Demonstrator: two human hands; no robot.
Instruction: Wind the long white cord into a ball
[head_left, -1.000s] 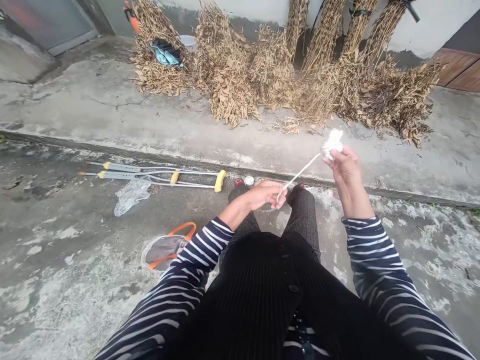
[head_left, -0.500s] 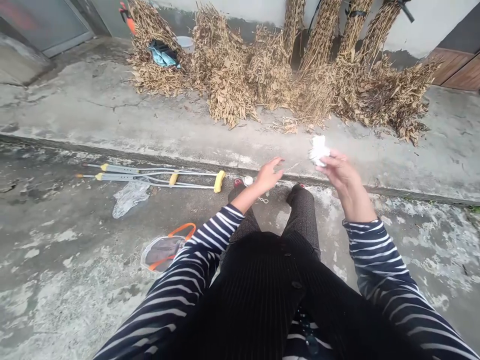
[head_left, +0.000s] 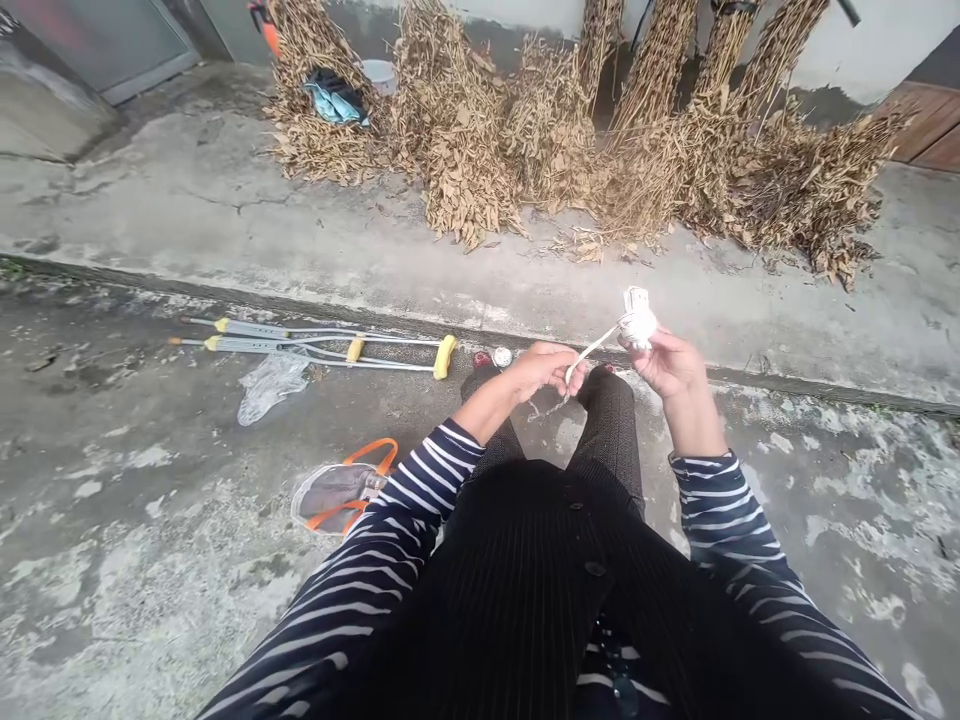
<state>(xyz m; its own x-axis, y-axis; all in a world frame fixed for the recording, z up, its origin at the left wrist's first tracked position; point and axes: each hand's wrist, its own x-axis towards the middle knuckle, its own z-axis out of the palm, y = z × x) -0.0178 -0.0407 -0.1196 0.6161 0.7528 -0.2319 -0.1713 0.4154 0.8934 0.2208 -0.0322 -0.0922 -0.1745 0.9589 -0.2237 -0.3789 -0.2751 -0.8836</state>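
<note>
I sit on the concrete with my legs stretched out. My right hand [head_left: 670, 362] is closed round a small white wad of cotton [head_left: 637, 320], held up above my right knee. A thin twisted white strand [head_left: 596, 346] runs from the wad down to my left hand [head_left: 546, 370]. The left hand's fingers pinch the lower end of that strand above my left knee. The two hands are close together, about a hand's width apart.
A pair of crutches [head_left: 322, 348] with yellow pads lies on the ground to the left, beside a crumpled clear plastic bag [head_left: 270, 385]. An orange-handled bag [head_left: 341, 492] rests by my left elbow. Bundles of dried plants [head_left: 570, 150] lean against the far wall beyond a concrete step.
Half a second ago my left hand was open and away from the strand; now it pinches the strand again. My right hand with the wad has come lower and nearer the left.
</note>
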